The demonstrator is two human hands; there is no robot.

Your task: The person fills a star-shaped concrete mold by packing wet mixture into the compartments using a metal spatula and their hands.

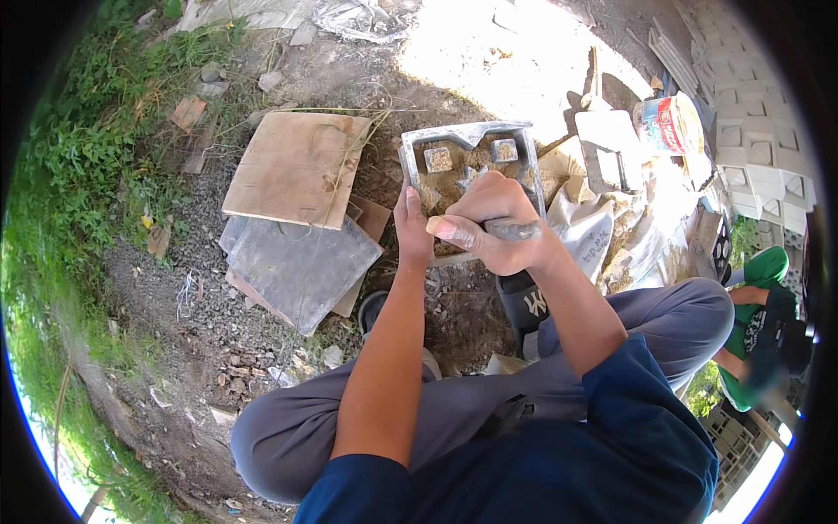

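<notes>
Two bare hands, head view: both were at the square grey metal mould frame [504,129], close to each other but apart.
Left hand: the person's left hand [412,229] lay against the mould's left wall; whether its fingers were clamped there, I could not tell.
Right hand: the right hand [497,199] was over the mould's near right part, closed in a fist around a grey oblong tool [513,230], thumb pointing left; the tool's far end was hidden.
Mould: it sat on the ground in front of the person's grey trousers [288,437], with tan grainy material [429,194] inside, also filling two small square cells near its far wall.
Boards: left of the mould, a pale brown square wooden board [297,166] overlapped a dark grey flat slab [305,266].
Footwear: a black shoe [515,301] stood just nearer the person than the mould.
Right side: crumpled pale sacks [580,236] lay beside the mould; farther right stood a white bucket with a red-and-blue label [670,125], and beyond it stacked white blocks [755,131].
Co-worker: a person in green clothing [768,265] was well apart from the mould, to its right.
Plants: leafy green growth [96,131] spread well left of the mould.
</notes>
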